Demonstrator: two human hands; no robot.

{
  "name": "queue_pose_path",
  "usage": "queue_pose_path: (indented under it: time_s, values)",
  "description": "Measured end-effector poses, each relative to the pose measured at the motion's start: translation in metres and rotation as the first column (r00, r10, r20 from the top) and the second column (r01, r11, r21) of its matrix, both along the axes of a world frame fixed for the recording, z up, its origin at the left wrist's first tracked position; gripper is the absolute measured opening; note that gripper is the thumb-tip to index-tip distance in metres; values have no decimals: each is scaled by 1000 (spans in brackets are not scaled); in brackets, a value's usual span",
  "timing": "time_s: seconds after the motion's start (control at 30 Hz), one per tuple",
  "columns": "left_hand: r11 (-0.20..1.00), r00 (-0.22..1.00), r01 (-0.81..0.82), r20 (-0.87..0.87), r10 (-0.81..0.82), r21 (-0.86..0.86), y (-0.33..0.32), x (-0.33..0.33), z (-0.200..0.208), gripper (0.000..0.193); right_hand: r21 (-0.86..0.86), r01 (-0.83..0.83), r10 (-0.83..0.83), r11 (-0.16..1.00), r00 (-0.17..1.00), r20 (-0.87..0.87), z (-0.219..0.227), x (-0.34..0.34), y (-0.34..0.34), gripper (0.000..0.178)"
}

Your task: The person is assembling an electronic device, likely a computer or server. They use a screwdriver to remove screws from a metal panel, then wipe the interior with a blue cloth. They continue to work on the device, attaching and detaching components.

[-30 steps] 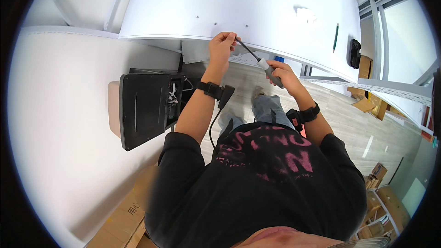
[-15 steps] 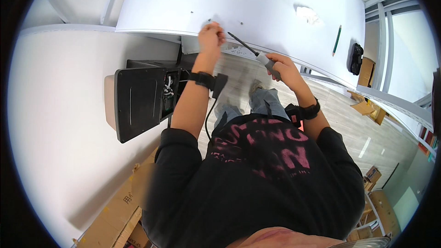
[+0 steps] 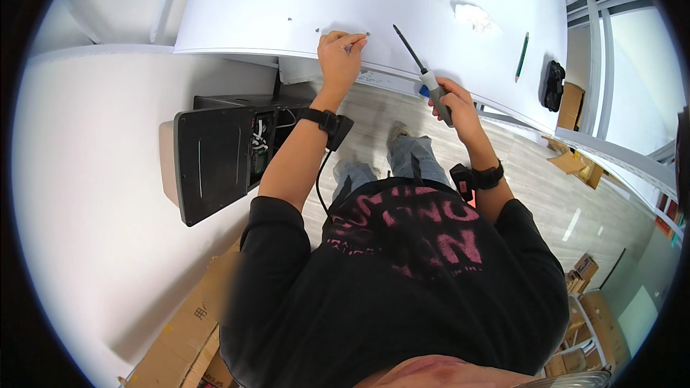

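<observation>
My right hand [image 3: 454, 106] is wrapped round the grey handle of a screwdriver [image 3: 424, 68]. Its dark shaft points up and left over the table's front edge. My left hand [image 3: 341, 61] reaches over the same edge, thumb and fingertips drawn together in a pinch at a small dark screw [image 3: 368, 34] on the white table [image 3: 410, 0]. The fingers partly hide the contact. Two similar small dark pieces, a middle one [image 3: 317, 29] and a left one [image 3: 290, 19], lie left of that hand.
Crumpled white tissue [image 3: 474, 18], a green pencil [image 3: 522, 57] and a black case [image 3: 553, 86] lie toward the table's right end. A black-panelled device [image 3: 215, 162] with exposed wiring stands below the table at left. Cardboard boxes [image 3: 176, 338] sit at lower left.
My left hand has moved right to the rightmost small screw. My right hand has shifted slightly right with the screwdriver, whose shaft now points more steeply up.
</observation>
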State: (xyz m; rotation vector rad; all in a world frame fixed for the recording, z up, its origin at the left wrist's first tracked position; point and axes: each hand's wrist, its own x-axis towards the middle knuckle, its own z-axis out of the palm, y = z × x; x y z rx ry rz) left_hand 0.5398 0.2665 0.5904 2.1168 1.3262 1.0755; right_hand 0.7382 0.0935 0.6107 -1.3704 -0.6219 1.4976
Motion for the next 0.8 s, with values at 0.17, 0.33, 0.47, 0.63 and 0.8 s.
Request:
queue_pose_path:
  time_s: [0.17, 0.33, 0.47, 0.63, 0.8]
  values:
    - [992, 998, 25, -65, -17, 126, 0, 1, -6, 9, -5, 35, -35, 999, 998, -46, 2, -3, 0, 44]
    - [993, 998, 53, -42, -49, 109, 1, -3, -5, 13, 17, 19, -19, 1000, 1000, -10, 4, -3, 3, 44]
    - [996, 996, 70, 49, -68, -47, -3, -23, 5, 15, 63, -25, 22, 998, 999, 42, 7, -13, 14, 45]
    - [933, 977, -37, 183, 109, -358, -29, -118, 16, 13, 69, -187, 186, 980, 982, 19, 21, -69, 50, 48]
    - [952, 993, -106, 20, 117, -287, -69, -245, 41, 16, 108, -436, 448, 893, 884, -135, 34, -156, 93, 47]
